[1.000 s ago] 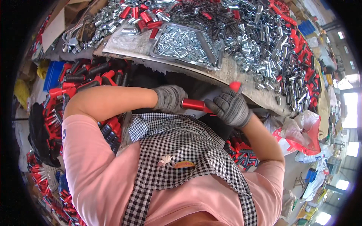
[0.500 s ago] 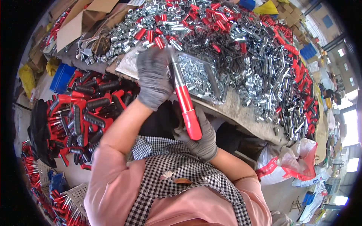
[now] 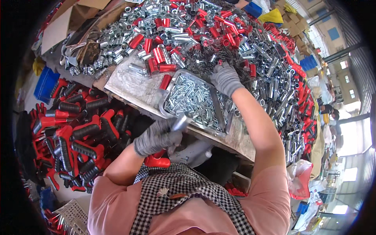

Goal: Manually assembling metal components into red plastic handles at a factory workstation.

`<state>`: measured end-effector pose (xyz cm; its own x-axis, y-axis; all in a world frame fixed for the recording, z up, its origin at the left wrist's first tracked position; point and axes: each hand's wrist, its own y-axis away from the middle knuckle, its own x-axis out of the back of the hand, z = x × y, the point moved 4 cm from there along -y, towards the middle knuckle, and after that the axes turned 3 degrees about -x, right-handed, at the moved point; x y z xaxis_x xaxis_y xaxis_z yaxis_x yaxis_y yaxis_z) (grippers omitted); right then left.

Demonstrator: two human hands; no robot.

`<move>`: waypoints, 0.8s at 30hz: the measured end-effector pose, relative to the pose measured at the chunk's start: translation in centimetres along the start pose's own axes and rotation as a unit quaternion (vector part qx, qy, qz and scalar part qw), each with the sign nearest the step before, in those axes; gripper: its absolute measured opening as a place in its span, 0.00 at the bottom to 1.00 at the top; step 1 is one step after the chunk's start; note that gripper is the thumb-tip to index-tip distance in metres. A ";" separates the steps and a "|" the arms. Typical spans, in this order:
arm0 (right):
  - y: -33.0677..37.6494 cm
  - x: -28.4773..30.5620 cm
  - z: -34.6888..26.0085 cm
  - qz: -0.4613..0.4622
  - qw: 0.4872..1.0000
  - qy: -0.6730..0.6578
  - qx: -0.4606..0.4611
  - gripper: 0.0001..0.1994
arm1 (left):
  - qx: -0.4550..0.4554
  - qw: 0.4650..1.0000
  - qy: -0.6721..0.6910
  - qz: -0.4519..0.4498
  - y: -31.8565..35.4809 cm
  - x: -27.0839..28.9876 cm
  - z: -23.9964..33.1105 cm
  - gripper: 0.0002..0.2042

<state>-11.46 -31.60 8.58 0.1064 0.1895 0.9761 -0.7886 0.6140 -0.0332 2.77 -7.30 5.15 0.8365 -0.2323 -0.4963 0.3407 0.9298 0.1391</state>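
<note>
My left hand (image 3: 156,137), in a grey glove, is wrapped around a silver metal tube (image 3: 181,122) in front of the bench edge. Just below that hand a red handle part (image 3: 157,161) shows; my fingers hide whether it joins the tube. My right hand (image 3: 227,79), gloved too, reaches over the bench into a heap of dark coil springs (image 3: 239,58). Its fingers are bent together at the springs, and what they pinch is too hidden to make out. Between the hands lies a clear tray (image 3: 162,102) full of small silver pins, with a dark bar across it.
Silver and red metal sleeves (image 3: 158,55) are heaped across the back of the bench. Chrome tubes (image 3: 282,113) pile up at the right. Many red-and-black handles (image 3: 84,137) lie at the left. A cardboard box (image 3: 58,29) stands far left, a white-red sack (image 3: 299,178) at the right.
My left hand has come down and nearer, bringing the silver-and-red tool with it. My right hand has left the tool's red end and moved forward to the springs.
</note>
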 end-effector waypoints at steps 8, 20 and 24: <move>-1.2 -0.6 7.9 -0.004 0.994 0.095 0.055 0.11 | -0.027 0.999 -0.015 -0.006 -0.1 1.0 -1.5 0.18; -2.4 -1.7 3.2 -0.063 0.982 0.157 -0.080 0.10 | -0.017 0.999 -0.046 -0.003 0.1 0.5 -2.2 0.16; -5.2 -3.4 1.2 -0.157 0.962 0.197 -0.106 0.14 | -0.016 0.998 -0.061 -0.024 0.3 -0.2 -2.2 0.16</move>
<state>-8.43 -36.39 5.73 0.5728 0.2195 0.7897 -0.5437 0.8228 0.1657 1.69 -6.37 3.39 0.8660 -0.3088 -0.3933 0.3703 0.9246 0.0893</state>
